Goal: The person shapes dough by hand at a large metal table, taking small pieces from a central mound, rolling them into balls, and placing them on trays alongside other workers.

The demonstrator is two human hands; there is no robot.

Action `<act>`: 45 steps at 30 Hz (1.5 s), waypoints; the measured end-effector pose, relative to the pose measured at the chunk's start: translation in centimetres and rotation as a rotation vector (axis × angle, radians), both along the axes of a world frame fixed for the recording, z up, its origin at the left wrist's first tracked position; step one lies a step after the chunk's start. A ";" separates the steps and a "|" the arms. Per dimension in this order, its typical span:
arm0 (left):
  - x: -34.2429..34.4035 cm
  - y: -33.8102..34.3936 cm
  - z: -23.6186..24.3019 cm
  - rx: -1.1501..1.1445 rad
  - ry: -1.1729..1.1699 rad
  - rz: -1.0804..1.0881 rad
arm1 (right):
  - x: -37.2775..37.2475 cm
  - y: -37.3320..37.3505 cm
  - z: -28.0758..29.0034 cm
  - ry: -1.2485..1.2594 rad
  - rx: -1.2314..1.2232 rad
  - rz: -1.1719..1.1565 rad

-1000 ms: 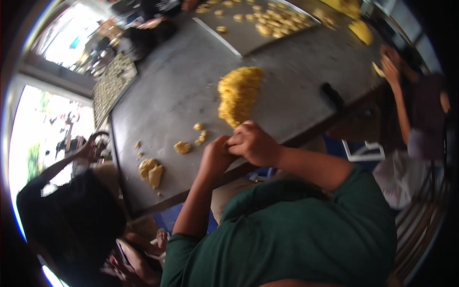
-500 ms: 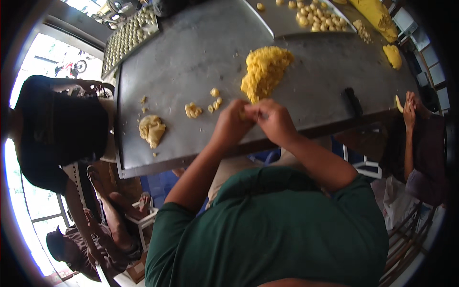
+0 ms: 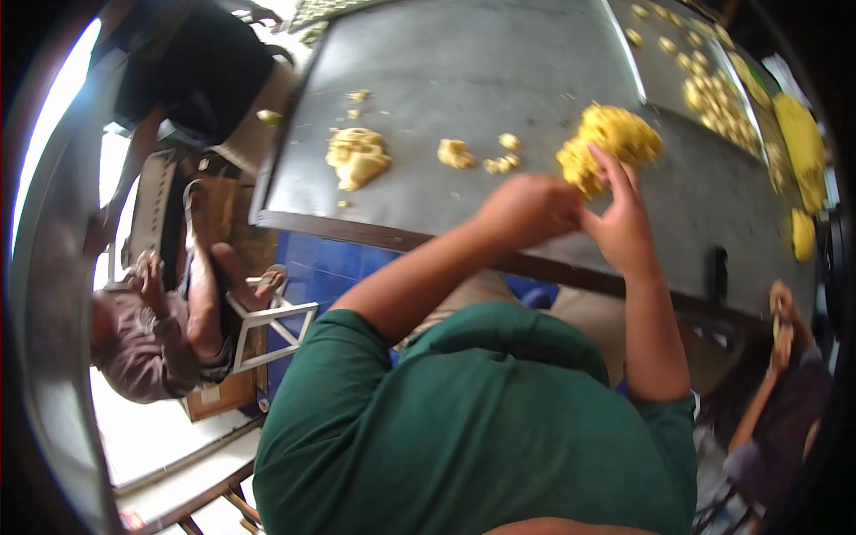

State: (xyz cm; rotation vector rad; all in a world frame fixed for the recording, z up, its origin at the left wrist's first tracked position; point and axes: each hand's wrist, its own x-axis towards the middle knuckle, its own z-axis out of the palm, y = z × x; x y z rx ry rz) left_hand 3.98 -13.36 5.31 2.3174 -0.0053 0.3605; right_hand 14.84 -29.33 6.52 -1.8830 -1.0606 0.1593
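Observation:
My left hand (image 3: 538,210) is closed over the near edge of the metal table (image 3: 410,85), its fingers curled; whatever lies in them is hidden. Beside it, my right hand (image 3: 621,223) has its thumb and fingers apart, the fingertips at the near side of a crumbly yellow mass (image 3: 631,132). Whether they press into it I cannot tell. Left of the hands are small dough pieces (image 3: 503,165) and a slightly larger torn dough piece (image 3: 456,153). Farther left sits a big, soft, pale dough lump (image 3: 358,160) with crumbs around it.
A tray (image 3: 658,53) at the far right carries many small yellow balls (image 3: 720,105). Large yellow blocks (image 3: 799,147) lie beyond it. A black object (image 3: 716,275) lies near the right edge. Another person's hands (image 3: 782,325) work at right; people stand and sit at left.
The view has swung, so the table's things appear farther right. My hands, pressed together before, have parted a little; my right fingers have spread and reached toward the yellow mass.

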 end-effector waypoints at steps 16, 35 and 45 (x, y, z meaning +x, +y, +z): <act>-0.2 -0.6 1.7 -0.320 -0.020 0.208 | 1.6 -0.2 -3.3 1.290 0.467 -0.084; -0.3 -1.2 -2.4 -0.773 -0.095 -0.021 | -5.1 1.3 -8.6 1.152 0.454 0.030; -4.2 2.2 -7.5 0.118 -0.011 -0.044 | 3.7 -4.3 -10.9 -0.017 0.105 -0.343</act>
